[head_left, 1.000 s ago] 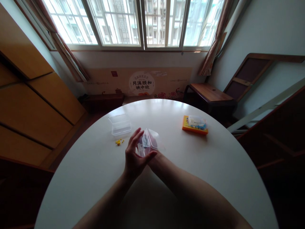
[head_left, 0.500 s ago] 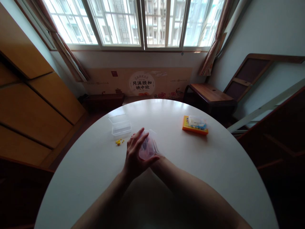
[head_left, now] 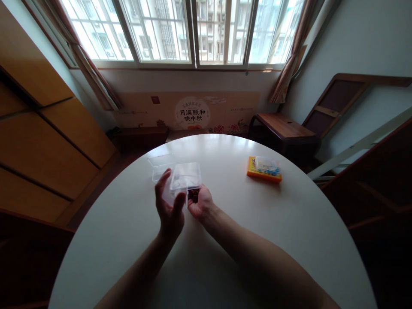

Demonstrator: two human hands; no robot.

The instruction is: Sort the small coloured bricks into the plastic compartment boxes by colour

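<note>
A clear plastic box (head_left: pixel 186 175) with its lid swung open is gripped between the thumb and fingers of my left hand (head_left: pixel 170 211), tilted over the white round table. My right hand (head_left: pixel 204 203) is cupped palm-up at the box's near right side, with small dark red pieces (head_left: pixel 193 195) lying in the palm. They look like beans or beads; I cannot tell which. Behind my left fingers, a second open clear plastic box (head_left: pixel 161 160) rests on the table, partly covered. The yellow bits near it are hidden by my left hand.
An orange-and-yellow box (head_left: pixel 262 175) lies at the table's right side with a clear plastic case (head_left: pixel 268 164) on top. Beyond the table's far right edge stands a wooden stool or chair (head_left: pixel 286 126). Wooden cabinets (head_left: pixel 48 150) line the left.
My left hand has moved left and tilted the box back, away from my right hand. My right palm, hidden behind the box earlier, now shows the dark red pieces.
</note>
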